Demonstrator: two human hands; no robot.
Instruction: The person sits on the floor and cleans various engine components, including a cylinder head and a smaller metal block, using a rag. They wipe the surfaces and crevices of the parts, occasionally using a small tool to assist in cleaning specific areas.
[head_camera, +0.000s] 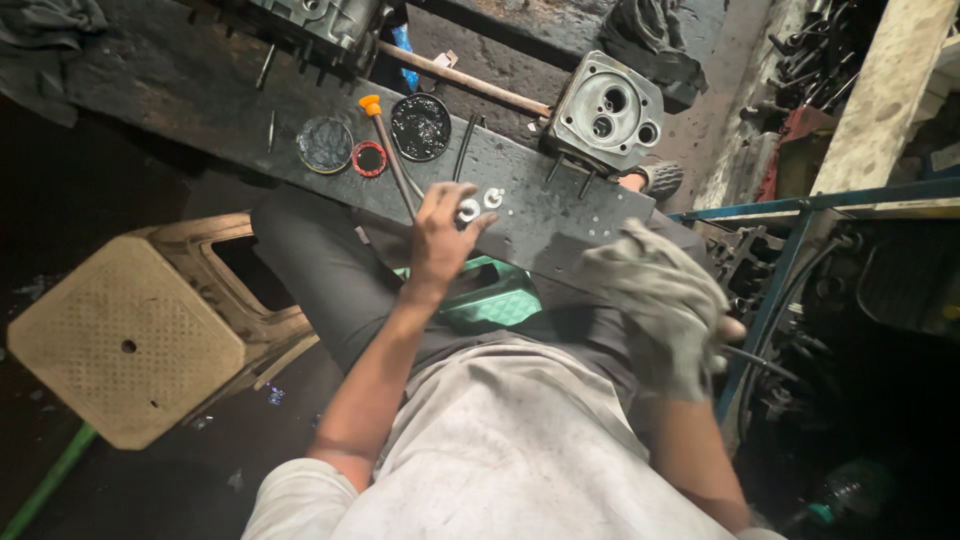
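A single view from a camera worn on the person's head, looking steeply down over their chest and lap. The plank (300, 100), the main landmark, crosses the upper frame on a slant, near enough to show small parts on it. Below the plank, the left hand (440, 235) sits close to frame centre; the right hand (665, 300) is lower right. A stool (120, 340) lies left of the plank.

On the dark plank sit two small silvery metal washers (481, 204), two round black tins of grease (421, 127), one red ring (369, 158), one orange-handled screwdriver (389, 150) and one grey cast-metal cylinder head (607, 113). Beside it stands one beige plastic stool (130, 335). Two hands show, one wrapped in grey cloth (660, 300).
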